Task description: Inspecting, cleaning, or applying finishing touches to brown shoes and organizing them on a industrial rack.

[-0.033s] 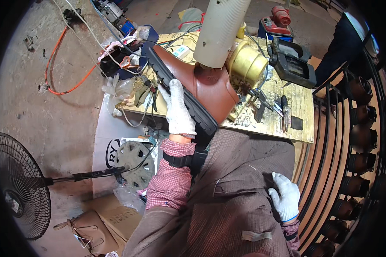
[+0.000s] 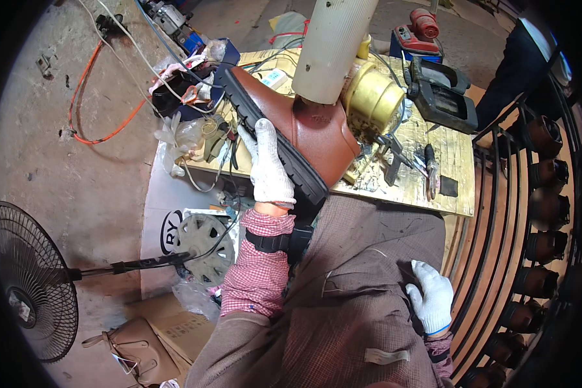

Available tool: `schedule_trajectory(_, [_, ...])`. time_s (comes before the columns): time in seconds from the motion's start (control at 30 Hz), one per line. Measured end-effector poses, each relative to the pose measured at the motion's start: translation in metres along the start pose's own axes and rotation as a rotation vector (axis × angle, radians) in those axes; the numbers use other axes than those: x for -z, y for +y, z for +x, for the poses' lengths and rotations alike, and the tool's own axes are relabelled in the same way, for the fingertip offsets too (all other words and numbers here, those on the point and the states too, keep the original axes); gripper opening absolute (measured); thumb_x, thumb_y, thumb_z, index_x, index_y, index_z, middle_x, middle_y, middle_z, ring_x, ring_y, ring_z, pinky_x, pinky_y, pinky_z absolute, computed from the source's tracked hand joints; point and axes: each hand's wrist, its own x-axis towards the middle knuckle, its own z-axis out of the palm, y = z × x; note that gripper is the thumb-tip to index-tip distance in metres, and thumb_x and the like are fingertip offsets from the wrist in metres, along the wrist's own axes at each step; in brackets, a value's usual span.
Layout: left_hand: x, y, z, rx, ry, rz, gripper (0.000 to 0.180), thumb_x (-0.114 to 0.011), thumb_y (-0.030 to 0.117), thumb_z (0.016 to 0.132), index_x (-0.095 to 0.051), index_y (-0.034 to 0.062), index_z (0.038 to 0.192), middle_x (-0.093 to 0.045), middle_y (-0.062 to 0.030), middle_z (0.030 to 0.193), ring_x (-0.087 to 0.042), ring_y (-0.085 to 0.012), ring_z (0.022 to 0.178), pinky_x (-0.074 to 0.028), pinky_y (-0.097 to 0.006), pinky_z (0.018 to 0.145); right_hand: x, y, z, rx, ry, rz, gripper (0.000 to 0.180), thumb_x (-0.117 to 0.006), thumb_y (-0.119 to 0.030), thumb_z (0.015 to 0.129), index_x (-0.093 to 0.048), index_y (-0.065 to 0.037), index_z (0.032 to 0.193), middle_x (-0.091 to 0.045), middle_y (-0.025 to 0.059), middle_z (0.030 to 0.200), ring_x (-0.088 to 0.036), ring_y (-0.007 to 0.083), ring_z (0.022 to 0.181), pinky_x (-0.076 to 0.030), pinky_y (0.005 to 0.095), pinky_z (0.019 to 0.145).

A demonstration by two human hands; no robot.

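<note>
A brown leather boot [image 2: 323,142] with a thick black treaded sole [image 2: 297,169] lies tilted on its side over the near edge of the wooden table. My left hand [image 2: 270,165], in a white knit glove, grips it along the sole, thumb and fingers pressed to the rubber; the fingers' far side is hidden. On the brown apron [image 2: 362,310] over my lap rests my gloved right hand [image 2: 430,297], empty, thumb and fingers loosely apart.
A pale ribbed tube [image 2: 335,48] comes down over the boot, beside a yellow cylindrical housing [image 2: 375,97]. Knives [image 2: 430,168] lie on the wooden table [image 2: 452,194]. Boots fill a rack [image 2: 546,246] at right. A fan [image 2: 29,278] stands left. Cables cross the back left.
The boot's far left end has shifted slightly to the left. Both hands stay in nearly the same places.
</note>
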Motion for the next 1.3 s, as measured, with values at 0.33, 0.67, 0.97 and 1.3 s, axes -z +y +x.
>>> schedule_trajectory(0.33, [0.035, -0.027, -0.047, 0.598, -0.465, -0.447, 0.101, -0.037, 0.087, 0.091, -0.037, 0.0131, 0.160, -0.048, -0.0137, 0.157, -0.051, -0.0354, 0.140, -0.040, -0.053, 0.119, -0.014, -0.021, 0.078, -0.003, 0.098, 0.719, 0.079, -0.075, -0.043, 0.093, -0.047, -0.001, 0.153, -0.054, 0.0170, 0.153, -0.055, 0.0296, 0.138, -0.044, 0.0379, 0.114])
schedule_trajectory(0.67, [0.020, 0.004, -0.020, 0.373, -0.260, -0.235, 0.109, -0.038, 0.086, 0.092, -0.007, 0.0143, 0.168, -0.032, -0.0229, 0.164, -0.042, -0.0391, 0.145, -0.035, -0.051, 0.119, -0.040, -0.054, 0.165, -0.126, -0.047, 1.246, 0.042, -0.059, -0.016, 0.101, -0.056, 0.000, 0.139, -0.065, 0.0063, 0.126, -0.058, 0.0148, 0.113, -0.046, 0.0314, 0.099])
schedule_trajectory(0.97, [0.059, -0.063, 0.059, 0.081, -0.360, 0.233, 0.100, -0.035, 0.081, 0.097, -0.019, 0.0112, 0.167, -0.042, -0.0303, 0.155, -0.047, -0.0419, 0.138, -0.032, -0.050, 0.120, -0.058, -0.054, 0.193, -0.128, -0.058, 1.729, 0.040, -0.059, -0.019, 0.105, -0.057, 0.002, 0.139, -0.066, 0.0084, 0.127, -0.061, 0.0184, 0.116, -0.046, 0.0326, 0.104])
schedule_trajectory(1.3, [0.030, 0.030, 0.059, 0.515, -0.336, -0.167, 0.101, -0.032, 0.085, 0.093, -0.042, 0.0075, 0.156, -0.060, -0.0347, 0.129, -0.055, -0.0438, 0.126, -0.042, -0.054, 0.106, -0.052, -0.075, 0.227, -0.124, -0.046, 1.666, 0.032, -0.059, -0.027, 0.107, -0.061, -0.002, 0.126, -0.067, 0.0078, 0.120, -0.065, 0.0180, 0.108, -0.055, 0.0337, 0.090])
